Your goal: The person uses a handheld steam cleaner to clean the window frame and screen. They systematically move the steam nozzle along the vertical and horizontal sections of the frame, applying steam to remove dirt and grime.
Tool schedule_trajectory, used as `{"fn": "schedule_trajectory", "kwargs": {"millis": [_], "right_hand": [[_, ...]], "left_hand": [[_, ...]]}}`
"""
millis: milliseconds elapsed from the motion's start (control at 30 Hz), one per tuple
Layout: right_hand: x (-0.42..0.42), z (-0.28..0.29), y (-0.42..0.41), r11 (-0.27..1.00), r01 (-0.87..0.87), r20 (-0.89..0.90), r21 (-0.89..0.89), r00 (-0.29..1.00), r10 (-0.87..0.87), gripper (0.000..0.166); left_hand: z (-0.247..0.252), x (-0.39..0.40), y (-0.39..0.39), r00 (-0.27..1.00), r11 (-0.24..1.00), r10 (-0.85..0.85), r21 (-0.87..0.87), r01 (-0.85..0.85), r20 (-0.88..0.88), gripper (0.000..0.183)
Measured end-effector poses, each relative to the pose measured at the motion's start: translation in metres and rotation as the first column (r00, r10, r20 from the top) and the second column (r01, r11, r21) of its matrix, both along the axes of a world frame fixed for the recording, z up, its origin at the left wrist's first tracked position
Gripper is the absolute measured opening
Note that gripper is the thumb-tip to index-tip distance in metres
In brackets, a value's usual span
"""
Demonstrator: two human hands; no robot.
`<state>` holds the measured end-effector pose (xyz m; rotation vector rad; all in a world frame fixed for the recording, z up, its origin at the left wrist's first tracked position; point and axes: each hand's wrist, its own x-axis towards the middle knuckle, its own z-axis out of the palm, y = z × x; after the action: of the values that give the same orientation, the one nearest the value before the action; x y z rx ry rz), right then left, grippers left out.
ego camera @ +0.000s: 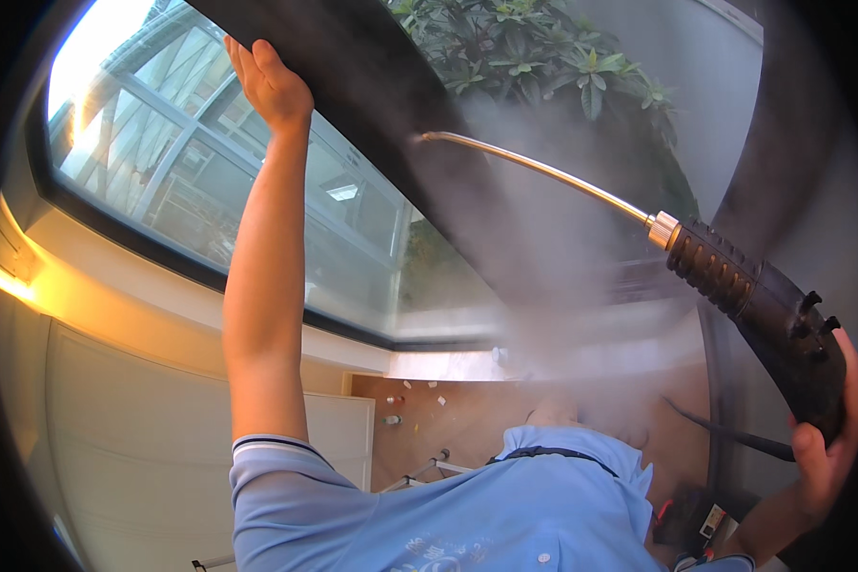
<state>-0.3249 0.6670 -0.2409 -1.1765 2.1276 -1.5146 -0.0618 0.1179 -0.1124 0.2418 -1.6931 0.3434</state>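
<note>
My right hand (822, 450) is wrapped around the rear of the black handle of a steam gun (779, 307). The gun's thin, bent metal lance (543, 167) reaches up and left from a knurled metal collar (663, 229). Its tip is close to a dark window-frame bar (372, 93), and a white cloud of steam (543, 243) spreads below and behind the lance. My left hand (280, 89) is raised against the left edge of that bar, with the thumb apart from the fingers. From the handle's rear a black hose (743, 434) runs down to the left.
Window glass (200, 171) lies left of the bar; leafy branches (529, 50) show beyond it at the top. Far below, bottles (392, 420) and scraps lie on the brown floor (465, 422). Metal ladder parts (429, 466) and a white panel (136, 400) are at lower left.
</note>
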Motion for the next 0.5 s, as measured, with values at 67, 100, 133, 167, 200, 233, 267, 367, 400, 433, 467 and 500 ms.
{"fn": "schedule_trajectory", "kwargs": {"millis": [67, 100, 133, 167, 200, 233, 267, 367, 400, 433, 467, 500], "right_hand": [[0.002, -0.002, -0.002, 1.0, 0.009, 0.018, -0.029, 1.0, -0.009, 0.102], [0.001, -0.002, 0.001, 1.0, -0.002, 0.032, -0.009, 0.999, 0.002, 0.102], [0.001, -0.001, 0.0, 0.997, -0.025, 0.014, -0.074, 1.0, 0.026, 0.098], [-0.001, -0.002, -0.002, 0.989, -0.051, -0.006, -0.138, 0.999, 0.05, 0.095], [-0.004, -0.004, -0.014, 0.956, -0.1, -0.065, -0.277, 0.994, 0.085, 0.088], [-0.007, -0.003, -0.017, 0.933, -0.142, -0.111, -0.331, 0.988, 0.111, 0.085], [-0.01, -0.002, -0.022, 0.905, -0.187, -0.157, -0.381, 0.978, 0.136, 0.082], [-0.01, 0.0, -0.016, 0.955, -0.153, -0.118, -0.254, 0.985, 0.127, 0.088], [0.003, 0.001, -0.009, 0.985, -0.064, -0.035, -0.162, 0.998, 0.059, 0.093], [0.005, 0.001, -0.008, 0.992, -0.033, -0.041, -0.12, 0.999, 0.028, 0.095], [0.009, -0.001, -0.006, 0.997, -0.001, -0.048, -0.081, 0.999, -0.003, 0.097], [0.007, -0.008, -0.009, 0.995, -0.025, -0.135, -0.1, 0.991, 0.011, 0.094]], "left_hand": [[0.0, 0.003, 0.001, 1.0, 1.0, -0.005, 0.019, 0.005, 0.015, 0.054], [-0.003, 0.004, 0.002, 1.0, 1.0, 0.01, 0.027, -0.011, 0.022, 0.055], [-0.001, 0.003, 0.003, 1.0, 1.0, 0.006, 0.022, -0.006, 0.024, 0.056], [0.0, 0.001, 0.004, 1.0, 1.0, 0.001, 0.018, -0.002, 0.026, 0.056], [0.001, 0.0, 0.005, 1.0, 1.0, -0.003, 0.012, 0.002, 0.027, 0.056], [0.002, 0.001, 0.003, 1.0, 1.0, 0.002, 0.015, -0.002, 0.022, 0.056], [0.002, 0.001, 0.002, 1.0, 1.0, 0.006, 0.018, -0.006, 0.017, 0.056], [0.001, 0.003, -0.001, 1.0, 1.0, 0.021, 0.014, -0.021, 0.007, 0.056], [0.001, 0.003, -0.001, 1.0, 1.0, 0.027, 0.012, -0.027, 0.005, 0.056], [0.001, 0.003, -0.001, 1.0, 1.0, 0.022, 0.015, -0.022, 0.004, 0.056], [0.002, 0.003, 0.0, 1.0, 1.0, 0.018, 0.018, -0.018, 0.003, 0.056], [0.003, 0.002, 0.0, 1.0, 1.0, 0.013, 0.022, -0.013, 0.002, 0.056]]}}
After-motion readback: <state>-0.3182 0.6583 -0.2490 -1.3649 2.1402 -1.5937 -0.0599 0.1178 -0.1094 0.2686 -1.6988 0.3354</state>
